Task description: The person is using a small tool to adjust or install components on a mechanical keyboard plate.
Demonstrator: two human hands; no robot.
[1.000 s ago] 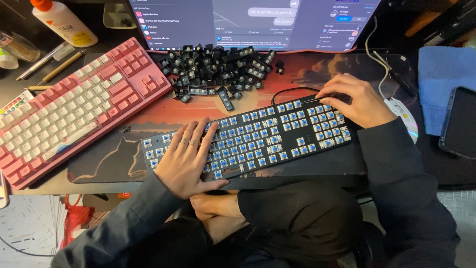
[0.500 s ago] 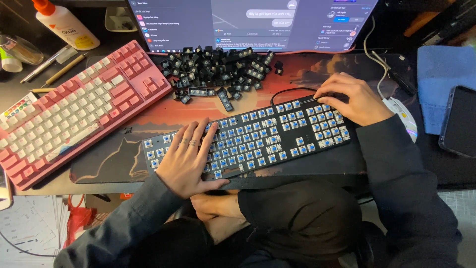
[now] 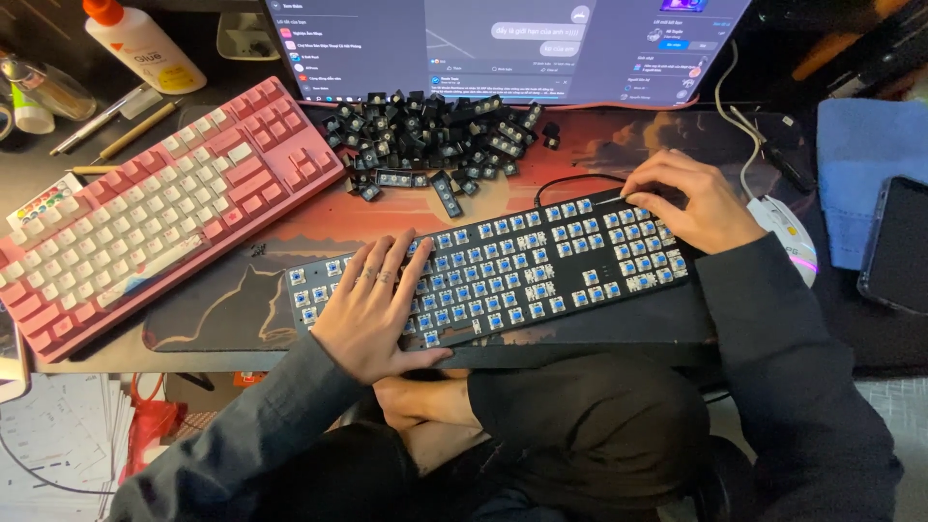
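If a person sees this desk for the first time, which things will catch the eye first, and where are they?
In the middle lies a black keyboard stripped of its keycaps, with rows of blue switches showing; the left hand rests flat on its left part and the right hand touches its upper right edge. Just behind it, before the monitor, sits a heap of loose black keycaps. A pink and white keyboard lies slanted at the left.

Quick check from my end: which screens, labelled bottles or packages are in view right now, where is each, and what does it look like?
Monitor: top centre behind the keycap pile, wide, lit, dark chat windows.
Glue bottle: top left, white, orange cap, labelled.
Phone: right edge on a blue cloth, dark screen.
Paint palette: left of the pink keyboard, white, coloured dots.
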